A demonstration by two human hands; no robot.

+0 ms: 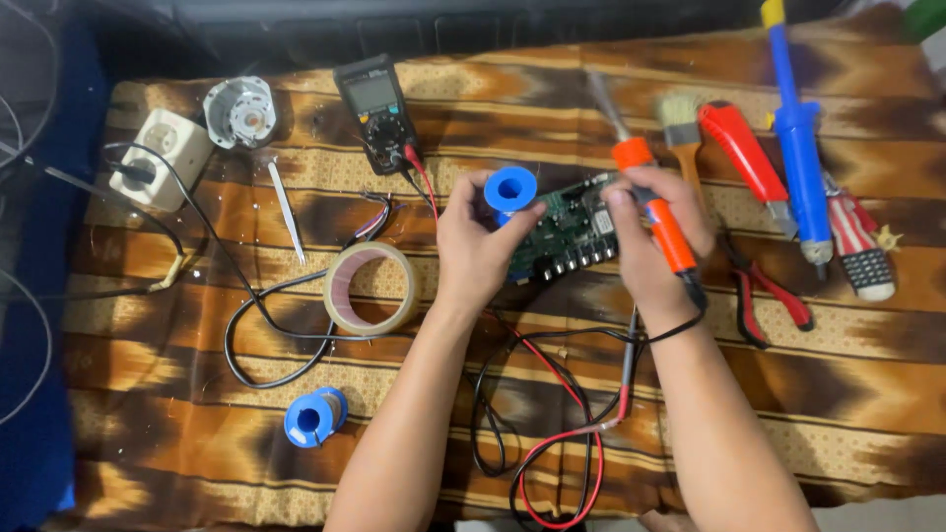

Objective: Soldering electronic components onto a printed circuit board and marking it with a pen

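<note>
My left hand (pixel 480 244) holds a blue spool of solder wire (pixel 510 189) just above the left end of a green circuit board (pixel 570 232). My right hand (pixel 648 236) grips an orange soldering iron (pixel 650 202), whose metal tip points up and away from me. The fingertips of that hand also rest on the board's top. The board lies on a brown patterned cloth (pixel 847 374), between both hands. The iron's black cord runs down past my right wrist.
A multimeter (pixel 376 113) with red and black leads (pixel 562 433), a tape roll (pixel 371 288), a second blue spool (pixel 315 417), tweezers (pixel 287 209), a small motor (pixel 240 111), a white socket (pixel 163 156), a brush (pixel 683 133), a blue desoldering pump (pixel 798 128), a red cutter (pixel 746 153) and red pliers (pixel 769 296).
</note>
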